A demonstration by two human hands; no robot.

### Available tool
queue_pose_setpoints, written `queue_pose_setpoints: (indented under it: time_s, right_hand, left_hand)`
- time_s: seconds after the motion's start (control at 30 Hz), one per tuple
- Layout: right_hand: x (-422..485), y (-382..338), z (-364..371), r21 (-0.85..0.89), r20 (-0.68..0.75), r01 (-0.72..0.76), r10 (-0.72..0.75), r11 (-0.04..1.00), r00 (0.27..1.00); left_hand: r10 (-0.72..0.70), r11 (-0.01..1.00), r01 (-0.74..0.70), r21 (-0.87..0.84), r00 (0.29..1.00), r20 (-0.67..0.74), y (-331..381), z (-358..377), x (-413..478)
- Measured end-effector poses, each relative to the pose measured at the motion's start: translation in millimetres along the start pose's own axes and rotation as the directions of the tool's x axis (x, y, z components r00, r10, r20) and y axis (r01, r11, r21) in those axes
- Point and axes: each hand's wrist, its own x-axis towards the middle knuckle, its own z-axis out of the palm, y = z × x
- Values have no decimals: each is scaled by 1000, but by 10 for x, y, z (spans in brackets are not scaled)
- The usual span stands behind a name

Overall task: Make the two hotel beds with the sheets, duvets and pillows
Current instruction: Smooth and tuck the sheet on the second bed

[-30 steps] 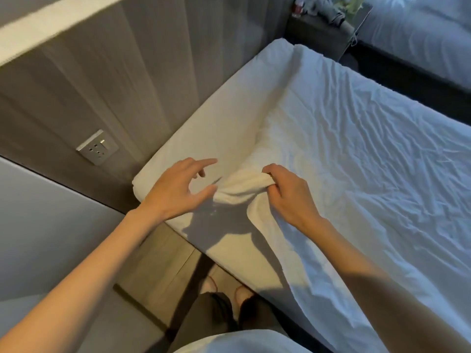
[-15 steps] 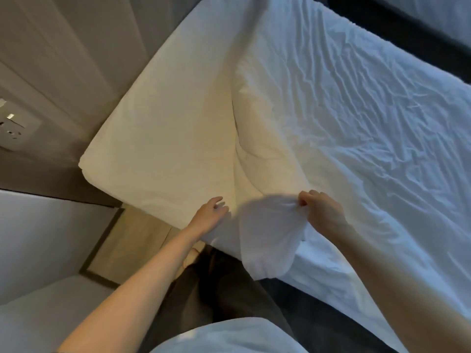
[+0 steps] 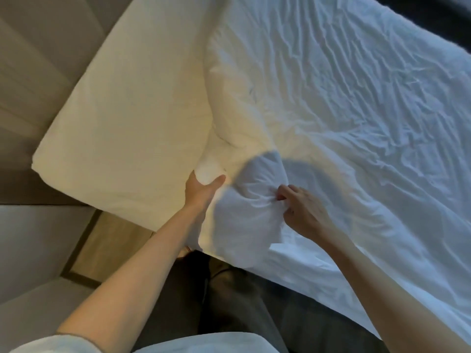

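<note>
A wrinkled white sheet (image 3: 344, 103) covers most of the bed, leaving a bare cream strip of mattress (image 3: 132, 105) along the head end. The sheet's near corner (image 3: 247, 215) is bunched and hangs over the bed's side. My left hand (image 3: 201, 192) grips a fold of the sheet's edge at the mattress side, thumb over the cloth. My right hand (image 3: 300, 212) pinches the bunched corner from the right, fingers curled into the fabric.
A padded grey-brown headboard wall (image 3: 33, 80) runs along the left. A strip of wooden floor (image 3: 107, 240) shows between the bed and a pale wall (image 3: 30, 240). My dark trousers (image 3: 229, 296) stand close against the bed's side.
My left hand has gone from open above the mattress to gripping the sheet's edge. Both hands dropped toward the bed's side with the corner. The view tilted down; the socket left the frame.
</note>
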Motion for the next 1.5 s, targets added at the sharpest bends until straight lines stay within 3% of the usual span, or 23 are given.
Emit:
queue_pose_setpoints:
  time_s: [0.1,0.23,0.4,0.5,0.67,0.87,1.0,1.07,1.13,1.2,1.3,1.5]
  right_hand:
    - [87,-393,-96,78,22,128,-130,989,991]
    - [321,-1205,-160,171,39,233,-243,957,969]
    - [682,-2255,-414,452,-47,178,-176,874,983]
    - [873,-2808,-571,537,55,103,-156,838,986]
    - [982,-3366,-574,598,147,47,-167,800,975]
    - [937,-3663,-103,592,183,-2,-131,806,974]
    - [889,-3745,449,574,210,-104,-23,812,978]
    - [857,-3730,717,617,282,-191,12,764,959]
    - [831,-3638,907,620,280,-241,76,747,957]
    - [800,-3477,968,600,241,-306,197,739,950]
    - [649,-3151,948,591,224,-402,336,699,915]
    - [104,-2364,945,533,164,-518,519,668,839]
  left_hand:
    - [246,953,-223,206,965,-92,499,-430,-2]
    - [531,804,-451,388,838,-126,1240,-1102,-17]
    - [727,654,-555,513,649,-225,2004,-1974,-8]
    - [794,568,-571,592,569,-214,2222,-2431,52]
    - [809,509,-575,641,573,-129,2337,-2954,128]
    - [795,422,-513,748,606,-33,1948,-3361,249]
    - [721,217,-387,896,682,120,1566,-3545,509]
    - [573,160,-266,950,809,130,1431,-3537,672]
    - [296,106,-119,987,951,83,1341,-3498,815]
    - [117,-8,-32,999,993,33,1317,-3429,901]
    - [141,-55,-157,986,976,164,1252,-3160,872]
    - [150,-69,-518,853,839,522,1049,-2197,522]
